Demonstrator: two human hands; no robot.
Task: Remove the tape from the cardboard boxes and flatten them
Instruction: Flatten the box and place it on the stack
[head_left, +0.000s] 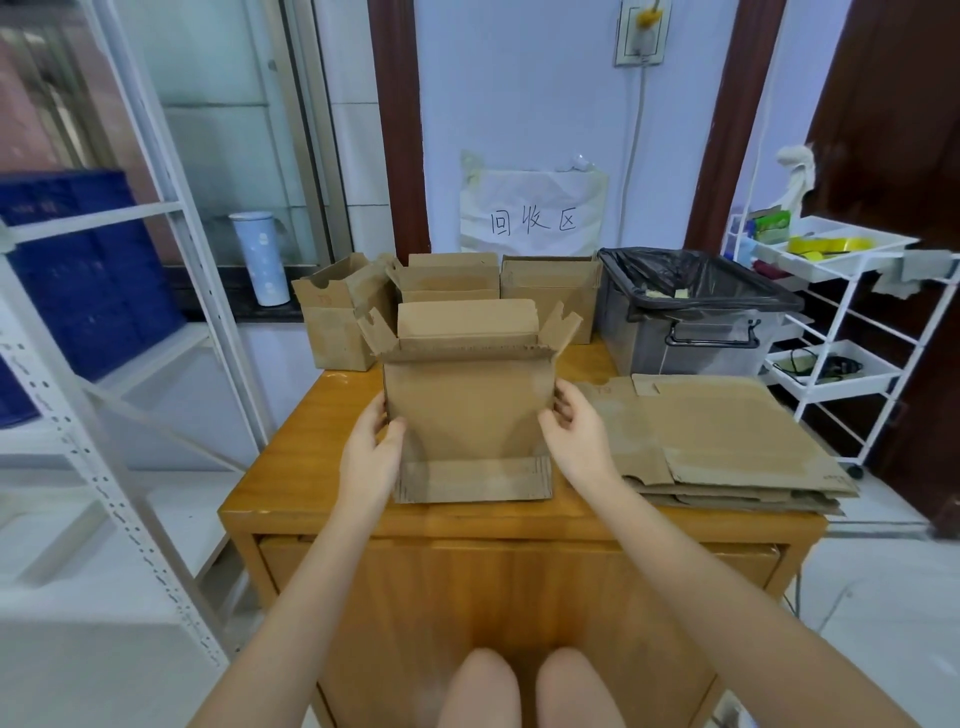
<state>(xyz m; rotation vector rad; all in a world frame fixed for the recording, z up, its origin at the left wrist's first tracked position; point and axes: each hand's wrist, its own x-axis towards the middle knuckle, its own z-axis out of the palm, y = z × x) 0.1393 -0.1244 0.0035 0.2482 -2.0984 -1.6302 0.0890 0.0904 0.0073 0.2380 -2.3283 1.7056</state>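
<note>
- On the wooden bench, left hand and right hand each grip a side of the open brown cardboard box.
- Fingers behind the box walls are hidden.

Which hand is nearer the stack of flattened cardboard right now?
Right. The right hand grips the open box's right edge, right beside the flattened cardboard stack. The left hand holds the box's far edge.
</note>
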